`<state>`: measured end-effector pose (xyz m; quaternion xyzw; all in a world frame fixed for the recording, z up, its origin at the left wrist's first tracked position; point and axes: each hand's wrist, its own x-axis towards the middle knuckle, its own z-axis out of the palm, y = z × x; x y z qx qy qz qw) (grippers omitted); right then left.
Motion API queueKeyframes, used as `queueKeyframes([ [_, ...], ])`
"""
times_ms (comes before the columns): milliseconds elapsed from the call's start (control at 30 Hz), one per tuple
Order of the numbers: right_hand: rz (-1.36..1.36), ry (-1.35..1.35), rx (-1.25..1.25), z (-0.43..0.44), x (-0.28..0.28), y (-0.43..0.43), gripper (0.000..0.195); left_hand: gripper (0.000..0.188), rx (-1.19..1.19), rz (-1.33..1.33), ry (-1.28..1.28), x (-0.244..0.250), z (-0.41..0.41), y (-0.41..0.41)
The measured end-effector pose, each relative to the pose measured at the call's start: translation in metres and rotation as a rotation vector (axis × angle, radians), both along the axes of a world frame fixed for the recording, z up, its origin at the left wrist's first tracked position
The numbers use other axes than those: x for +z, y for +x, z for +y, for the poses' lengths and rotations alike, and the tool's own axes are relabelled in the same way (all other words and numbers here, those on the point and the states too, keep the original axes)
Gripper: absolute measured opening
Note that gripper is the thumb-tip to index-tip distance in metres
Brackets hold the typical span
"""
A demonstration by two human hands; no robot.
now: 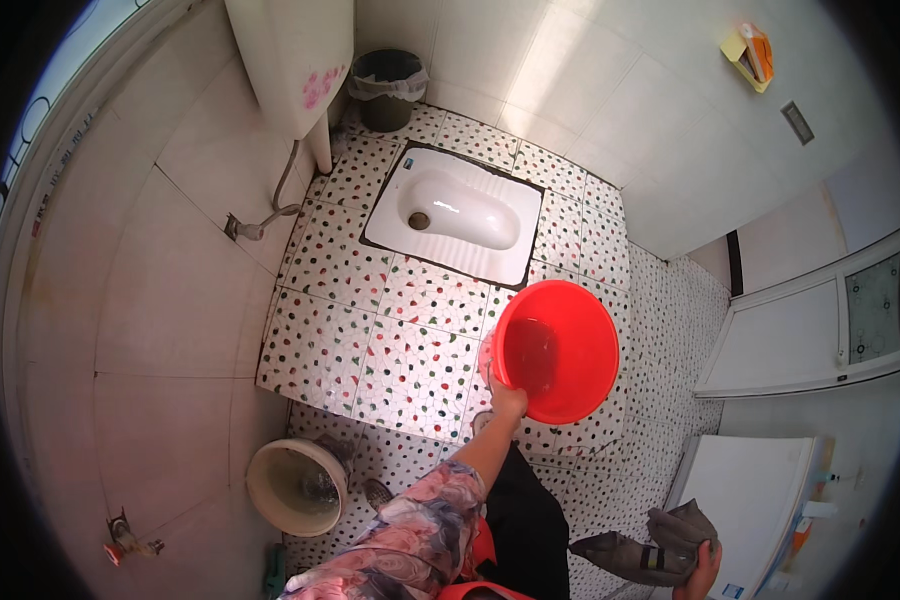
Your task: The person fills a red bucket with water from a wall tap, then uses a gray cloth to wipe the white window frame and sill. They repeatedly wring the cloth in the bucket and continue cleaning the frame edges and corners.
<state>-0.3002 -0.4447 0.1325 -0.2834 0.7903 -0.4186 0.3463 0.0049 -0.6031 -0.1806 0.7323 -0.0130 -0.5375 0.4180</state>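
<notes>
My left hand grips the near left rim of a red plastic bucket, which is tilted and holds some liquid. The bucket is over the speckled tile floor, near the lower right corner of a white squat toilet. At the lower right, my right hand holds a crumpled dark grey cloth item with a dark band on it. Whether the bucket touches the floor cannot be told.
A cream bucket with water stands at the raised floor's edge, lower left. A lined waste bin is in the far corner beside the cistern. Wall taps are on the left; a white appliance stands at right.
</notes>
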Motion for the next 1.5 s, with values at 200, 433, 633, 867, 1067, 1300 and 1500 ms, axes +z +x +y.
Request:
queueKeyframes([
  [200,0.021,0.024,-0.033,0.007,0.010,0.010,0.050,0.076,-0.190,0.095,-0.001,0.028,0.020,-0.002],
  [433,-0.096,-0.078,0.170,-0.007,0.024,0.054,0.046,0.054,-0.268,-0.039,-0.189,0.055,0.081,0.092],
  [633,-0.304,-0.261,0.369,-0.054,0.024,0.120,0.052,0.030,-0.031,-0.318,-0.443,0.156,0.107,0.229],
  [867,-0.371,-0.508,0.794,-0.195,0.056,0.239,0.037,0.019,-0.195,-0.588,-0.652,0.286,0.043,0.356],
  [1067,-0.808,-0.187,1.144,-0.343,0.144,0.388,0.025,0.021,-0.254,-0.990,-0.438,0.500,0.047,0.479],
  [1300,-1.135,0.206,1.175,-0.301,0.152,0.583,0.023,0.111,-0.504,-1.012,-0.375,0.503,0.042,0.400],
  [1500,-0.364,-0.386,2.104,-0.299,0.194,0.695,0.036,0.078,0.160,-0.656,-0.292,0.482,0.036,0.435],
])
